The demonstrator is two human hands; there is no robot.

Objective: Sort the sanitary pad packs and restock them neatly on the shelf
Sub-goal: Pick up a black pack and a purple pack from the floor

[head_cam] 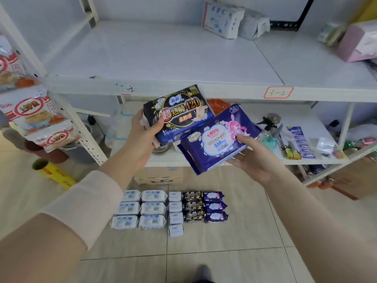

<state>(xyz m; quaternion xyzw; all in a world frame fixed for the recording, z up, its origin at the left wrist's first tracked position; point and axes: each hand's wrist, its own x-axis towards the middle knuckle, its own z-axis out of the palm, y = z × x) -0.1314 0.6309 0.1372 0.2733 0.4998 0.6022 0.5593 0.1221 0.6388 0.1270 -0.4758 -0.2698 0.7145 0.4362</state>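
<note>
Off at the far left, on the neighbouring rack (81, 127), sit red-and-white snack bags (30, 111), and a yellow roll (55, 173) lies on the floor (224, 252) below them; neither is mine to sort. Next along, my left hand (142, 135) grips a dark blue pack (179, 115) by its left end, thumb across the printed face and fingers curled behind. Below it, on the tiles, the sorted packs (171, 209) lie in tidy columns: large white ones, small white ones, then dark ones, then purple. Right of the dark blue pack, and overlapping its lower corner in my view, is a purple pack (216, 139). My right hand (255, 160) holds it from underneath at its right end, thumb pressed on top. Both packs are up in the air, just in front of the top shelf (163, 58) and not yet on it. That shelf carries a white ABC pack (222, 19) at the back, a red-edged label (278, 92) on its front lip, and a pink box (359, 41) at the far right.

I judge these packs light, soft and squashy under slick film wrap, so one could slide out of a loose pinch. I would take each across its short end, thumb on one broad face and fingers on the other, gently enough not to crease it.
</note>
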